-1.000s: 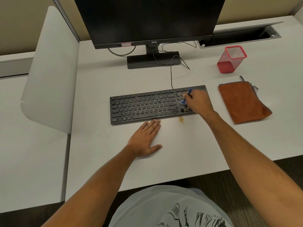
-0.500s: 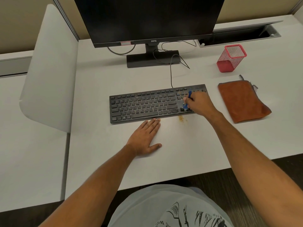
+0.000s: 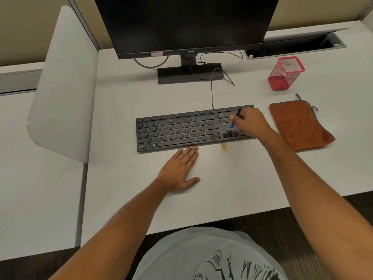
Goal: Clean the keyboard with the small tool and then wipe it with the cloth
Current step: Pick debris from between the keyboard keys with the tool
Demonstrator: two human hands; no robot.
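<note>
A black keyboard [image 3: 177, 131] lies across the middle of the white desk [image 3: 222, 188]. My right hand [image 3: 252, 123] is over its right end and pinches a small blue brush [image 3: 235, 120], whose bristle end touches the keys above the arrow cluster. Yellowish crumbs dust the keys there, and a small crumb pile [image 3: 225, 147] lies on the desk just in front of the keyboard. My left hand [image 3: 179, 170] rests flat on the desk, fingertips at the keyboard's front edge. An orange-brown cloth [image 3: 298, 124] lies to the right of the keyboard.
A black monitor [image 3: 185, 23] on its stand sits behind the keyboard, with cables trailing to the keyboard. A red mesh pen holder [image 3: 285, 73] stands at the back right. A cable tray slot [image 3: 292, 46] runs along the back. A white divider panel [image 3: 64, 83] stands at the left.
My right hand has swept the brush a short way over the keyboard's right end, toward the front and back. My left hand has stayed flat on the desk.
</note>
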